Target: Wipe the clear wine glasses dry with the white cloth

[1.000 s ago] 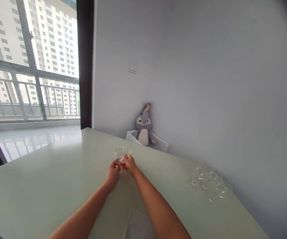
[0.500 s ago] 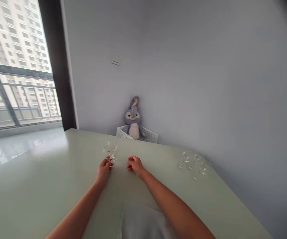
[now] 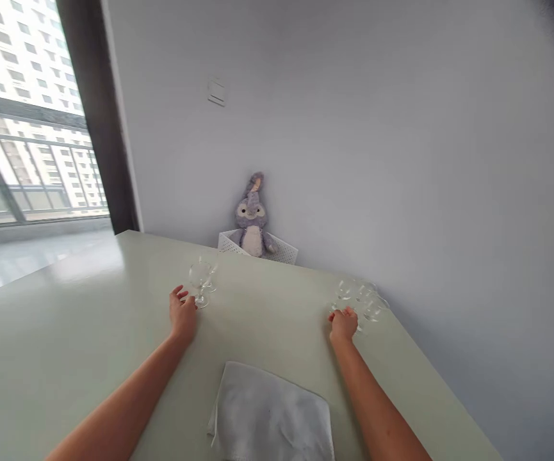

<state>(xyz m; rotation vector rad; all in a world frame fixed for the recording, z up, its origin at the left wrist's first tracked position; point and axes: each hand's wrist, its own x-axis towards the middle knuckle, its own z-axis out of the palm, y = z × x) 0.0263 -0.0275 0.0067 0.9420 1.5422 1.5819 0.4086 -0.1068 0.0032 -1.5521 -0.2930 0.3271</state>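
My left hand [image 3: 182,315] rests on the table with its fingers apart, close beside a clear stemmed glass [image 3: 200,275]. A second stemmed glass [image 3: 212,276] stands partly behind that one. On the right, my right hand [image 3: 343,324] has its fingers curled at the stem of a clear glass [image 3: 344,291], at the near left of a group of several stemmed glasses [image 3: 371,310]. My fingers partly hide that stem. A folded grey cloth [image 3: 271,413] lies on the table between my forearms.
The pale green table [image 3: 267,314] reaches to the walls. Behind its far edge, a plush rabbit [image 3: 252,224] sits in a white perforated basket [image 3: 284,251]. A light switch [image 3: 216,92] is on the wall, and a railing [image 3: 41,169] shows beyond the window at left.
My right hand has moved right, from near the left glasses to the group at right. My left hand has come off the glass and spread its fingers. The view has tilted down, showing more cloth.
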